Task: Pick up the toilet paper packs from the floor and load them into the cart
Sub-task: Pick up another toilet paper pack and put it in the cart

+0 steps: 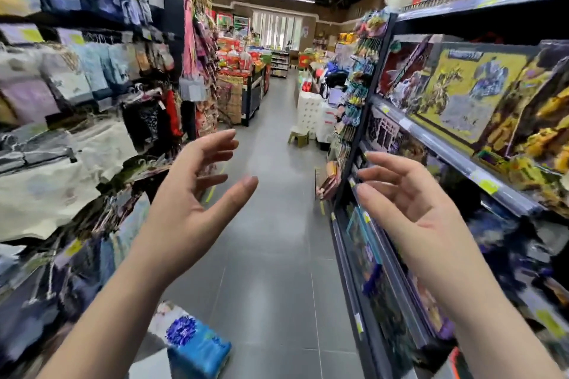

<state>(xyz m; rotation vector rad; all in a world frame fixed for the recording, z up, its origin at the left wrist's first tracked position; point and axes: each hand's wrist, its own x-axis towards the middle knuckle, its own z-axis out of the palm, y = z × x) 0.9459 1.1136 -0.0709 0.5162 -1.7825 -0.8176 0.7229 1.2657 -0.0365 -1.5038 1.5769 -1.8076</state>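
A blue and white toilet paper pack point(192, 344) lies low at the bottom of the view, left of centre, below my left forearm. My left hand point(197, 191) is raised in the air over the aisle, palm turned inward, fingers spread and holding nothing. My right hand point(406, 203) is raised opposite it, close to the right shelf, fingers loosely spread and empty. Both hands are well above the pack. No cart shows in the view.
A grey tiled aisle point(271, 255) runs ahead. Clothing racks point(77, 101) line the left side and toy shelves point(477, 132) the right. Far down stand white stacked paper packs point(311, 114), a small stool point(298, 137) and produce displays point(243, 71).
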